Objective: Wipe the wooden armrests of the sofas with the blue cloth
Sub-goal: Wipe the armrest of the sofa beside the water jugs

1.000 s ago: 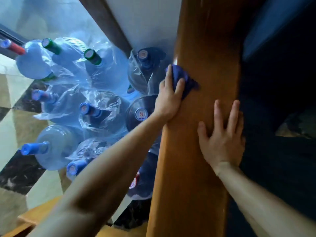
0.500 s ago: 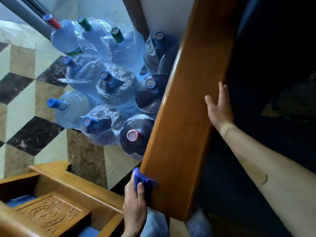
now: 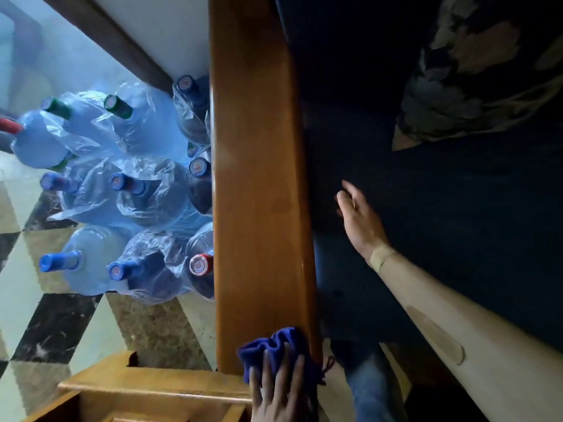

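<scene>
A long polished wooden armrest point(image 3: 259, 178) runs up the middle of the view. At its near end lies the bunched blue cloth point(image 3: 271, 345). My left hand point(image 3: 277, 391) presses the cloth against the near end of the armrest with straight fingers. Off to the right of the armrest, over the dark sofa seat point(image 3: 441, 208), my right hand point(image 3: 359, 220) hovers with relaxed fingers and holds nothing.
Several large blue water bottles point(image 3: 128, 193), some in plastic wrap, crowd the tiled floor point(image 3: 54, 324) left of the armrest. A carved wooden side table point(image 3: 146, 388) stands at the bottom left. A patterned cushion point(image 3: 475, 80) lies on the sofa at top right.
My left hand has slid the cloth from the armrest's far part down to its near end, then onto its top. My right hand has lifted off the armrest and moved right over the seat.
</scene>
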The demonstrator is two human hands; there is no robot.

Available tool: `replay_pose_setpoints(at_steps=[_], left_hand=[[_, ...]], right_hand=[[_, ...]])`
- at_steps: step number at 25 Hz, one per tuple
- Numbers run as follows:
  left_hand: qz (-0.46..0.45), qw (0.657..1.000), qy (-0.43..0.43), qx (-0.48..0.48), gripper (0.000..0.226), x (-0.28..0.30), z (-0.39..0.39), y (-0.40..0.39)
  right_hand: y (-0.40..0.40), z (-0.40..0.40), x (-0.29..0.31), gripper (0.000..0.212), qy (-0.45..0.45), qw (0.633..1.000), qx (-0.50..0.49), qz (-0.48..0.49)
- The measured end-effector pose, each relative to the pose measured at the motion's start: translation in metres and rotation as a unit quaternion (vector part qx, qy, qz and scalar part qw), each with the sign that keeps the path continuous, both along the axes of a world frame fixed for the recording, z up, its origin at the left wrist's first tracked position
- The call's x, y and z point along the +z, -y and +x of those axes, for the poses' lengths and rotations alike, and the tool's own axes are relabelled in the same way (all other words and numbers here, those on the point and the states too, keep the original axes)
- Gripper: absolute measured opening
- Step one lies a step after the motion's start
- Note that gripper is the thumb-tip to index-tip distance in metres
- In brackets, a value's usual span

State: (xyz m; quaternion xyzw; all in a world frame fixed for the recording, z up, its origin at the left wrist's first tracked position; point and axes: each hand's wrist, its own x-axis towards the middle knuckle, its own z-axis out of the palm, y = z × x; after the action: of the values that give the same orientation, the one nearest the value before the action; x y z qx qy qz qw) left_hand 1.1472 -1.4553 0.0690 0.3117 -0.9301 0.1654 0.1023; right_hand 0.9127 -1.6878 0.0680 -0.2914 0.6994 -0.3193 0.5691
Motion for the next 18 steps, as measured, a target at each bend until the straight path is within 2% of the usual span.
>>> replay_pose_setpoints(at_steps=[1, 2, 3, 4, 5, 7, 8, 10, 12, 13, 16, 18], left_hand=[[0.261, 0.958, 0.118, 0.031, 0.043, 0.021, -0.005, 0.014], [0.163, 0.985, 0.063, 0.007, 0.041, 0.001, -0.005, 0.03], [0.249, 0.956, 0.151, -0.028, 0.039, -0.001, -0.005, 0.035], [0.252, 0.942, 0.204, -0.08, 0.036, 0.002, -0.004, 0.034], [0.298, 0.906, 0.253, -0.163, 0.032, 0.006, -0.017, 0.059], [0.324, 0.877, 0.253, -0.251, 0.031, 0.008, -0.041, 0.122], [0.325, 0.88, 0.242, -0.246, 0.033, 0.014, -0.054, 0.155], [0.299, 0.909, 0.19, -0.22, 0.029, 0.023, -0.071, 0.22], [0.245, 0.938, 0.114, -0.217, 0.024, 0.022, -0.072, 0.287], [0.257, 0.933, 0.114, -0.224, 0.024, 0.023, -0.071, 0.324], [0.253, 0.921, 0.213, -0.206, 0.039, 0.017, -0.084, 0.415], [0.232, 0.925, 0.254, -0.165, 0.054, 0.019, -0.102, 0.471]], right_hand=[[-0.002, -0.003, 0.0, 0.048, 0.001, 1.0, -0.007, -0.001], [-0.003, -0.005, 0.001, 0.048, 0.0, 1.0, -0.018, -0.004], [-0.003, -0.005, 0.001, 0.047, -0.001, 1.0, -0.023, -0.007], [-0.004, -0.002, 0.003, 0.047, -0.008, 1.0, -0.014, -0.01], [-0.005, 0.0, 0.005, 0.046, -0.022, 1.0, 0.002, -0.019], [-0.006, 0.004, 0.014, 0.047, -0.096, 0.992, 0.041, -0.067], [-0.005, 0.007, 0.022, 0.048, -0.167, 0.978, 0.064, -0.111], [-0.009, 0.015, 0.036, 0.05, -0.317, 0.909, 0.119, -0.244], [-0.034, 0.034, 0.042, 0.05, -0.361, 0.834, 0.188, -0.372], [-0.055, 0.046, 0.038, 0.051, -0.354, 0.803, 0.233, -0.418], [-0.097, 0.084, 0.013, 0.043, -0.349, 0.715, 0.39, -0.463], [-0.089, 0.109, -0.005, 0.044, -0.373, 0.681, 0.458, -0.433]])
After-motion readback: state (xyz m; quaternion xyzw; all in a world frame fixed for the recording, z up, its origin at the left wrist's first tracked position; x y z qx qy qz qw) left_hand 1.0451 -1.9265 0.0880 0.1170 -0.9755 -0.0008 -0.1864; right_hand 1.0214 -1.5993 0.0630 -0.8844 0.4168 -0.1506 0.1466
